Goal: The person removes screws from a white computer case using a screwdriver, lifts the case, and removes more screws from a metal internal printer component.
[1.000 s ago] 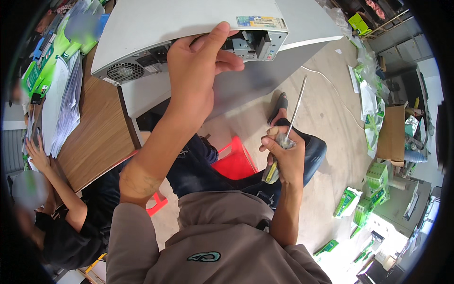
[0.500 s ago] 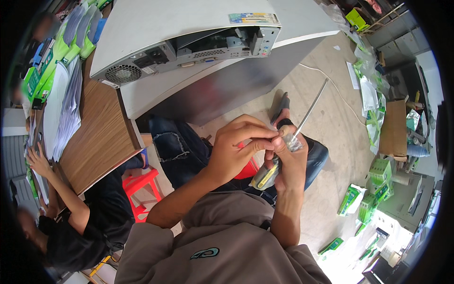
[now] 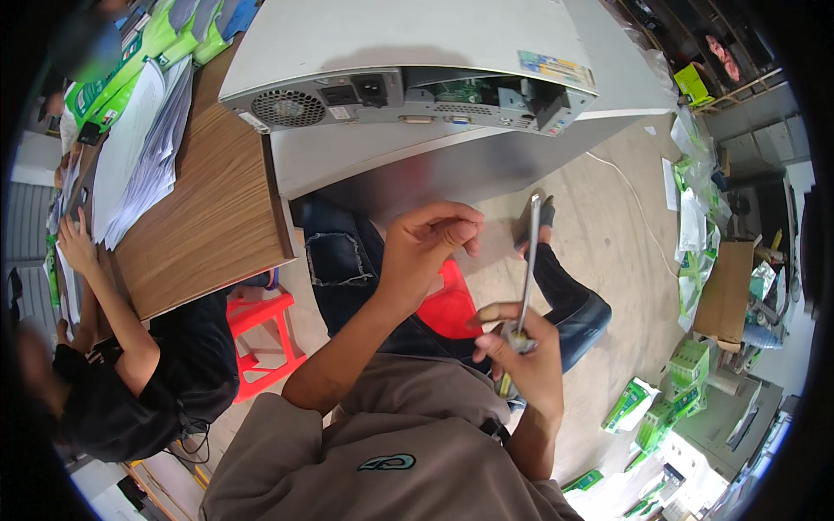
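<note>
A long-shafted screwdriver [image 3: 530, 260] points up and away from my lap, its metal shaft rising out of my right hand [image 3: 532, 360]. That hand is closed round the handle, which is mostly hidden; a bit of yellow shows beneath the fingers. To its left, my left hand [image 3: 426, 252] hovers over my knees with thumb and fingers drawn together; whatever they may pinch is too small to make out. Beyond both hands, a desktop computer case [image 3: 365, 97] sits on a white surface, its back panel with fan grille and ports toward me and part of it uncovered.
On the left is a wood-topped table [image 3: 200, 217] with a stack of papers [image 3: 152, 152] and green packs. A person [image 3: 148, 365] in black works there. A red stool [image 3: 265, 334] stands nearby. Cardboard [image 3: 725, 291] and green boxes [image 3: 691, 365] lie along the right.
My hands have come apart: the right one has lowered toward me with the screwdriver, whose shaft now stands steeper. My left hand stays raised. The view has shifted leftward.
</note>
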`<state>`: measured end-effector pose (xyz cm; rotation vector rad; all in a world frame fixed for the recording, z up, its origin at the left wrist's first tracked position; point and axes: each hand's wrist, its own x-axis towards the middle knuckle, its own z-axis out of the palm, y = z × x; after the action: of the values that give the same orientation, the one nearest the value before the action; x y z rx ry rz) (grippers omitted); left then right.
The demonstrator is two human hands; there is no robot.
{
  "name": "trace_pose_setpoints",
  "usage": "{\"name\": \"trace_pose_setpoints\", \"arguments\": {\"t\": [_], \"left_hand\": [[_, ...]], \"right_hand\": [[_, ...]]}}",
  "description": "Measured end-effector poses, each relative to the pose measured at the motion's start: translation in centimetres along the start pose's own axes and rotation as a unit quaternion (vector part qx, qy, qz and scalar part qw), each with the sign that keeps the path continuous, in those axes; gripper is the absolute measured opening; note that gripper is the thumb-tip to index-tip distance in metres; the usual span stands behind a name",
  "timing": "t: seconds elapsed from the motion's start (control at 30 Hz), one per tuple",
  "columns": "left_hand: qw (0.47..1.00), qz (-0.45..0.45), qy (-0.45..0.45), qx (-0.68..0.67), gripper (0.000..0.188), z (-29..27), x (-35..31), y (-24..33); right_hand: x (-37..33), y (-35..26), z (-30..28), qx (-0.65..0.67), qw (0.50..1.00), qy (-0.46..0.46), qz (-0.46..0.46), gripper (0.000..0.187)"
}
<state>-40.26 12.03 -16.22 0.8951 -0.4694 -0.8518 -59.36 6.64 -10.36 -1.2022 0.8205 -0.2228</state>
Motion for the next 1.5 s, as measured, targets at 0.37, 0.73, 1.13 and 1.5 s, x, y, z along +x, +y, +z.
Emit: {"name": "trace_pose_setpoints", "arguments": {"t": [0.37, 0.73, 1.13, 1.5], "left_hand": [[0.979, -0.027, -0.015, -0.203, 0.022, -1.4, -0.3, 2.3], [0.977, -0.014, -0.089, -0.192, 0.024, -4.3, -0.5, 4.0], [0.934, -0.115, -0.151, -0.303, 0.027, -2.9, -0.7, 4.2], [0.973, -0.049, -0.145, -0.174, 0.017, -0.3, -1.1, 3.9]], "right_hand": [[-0.5, -0.4, 3.4, -0.112, 0.988, -0.1, 0.025, 0.032], [0.1, -1.1, 4.3, -0.177, 0.976, -0.125, -0.007, 0.031], [-0.9, -0.5, 3.3, -0.151, 0.981, -0.123, -0.001, 0.03], [-1.6, -0.5, 2.4, -0.007, 0.986, -0.02, -0.163, 0.026]]}}
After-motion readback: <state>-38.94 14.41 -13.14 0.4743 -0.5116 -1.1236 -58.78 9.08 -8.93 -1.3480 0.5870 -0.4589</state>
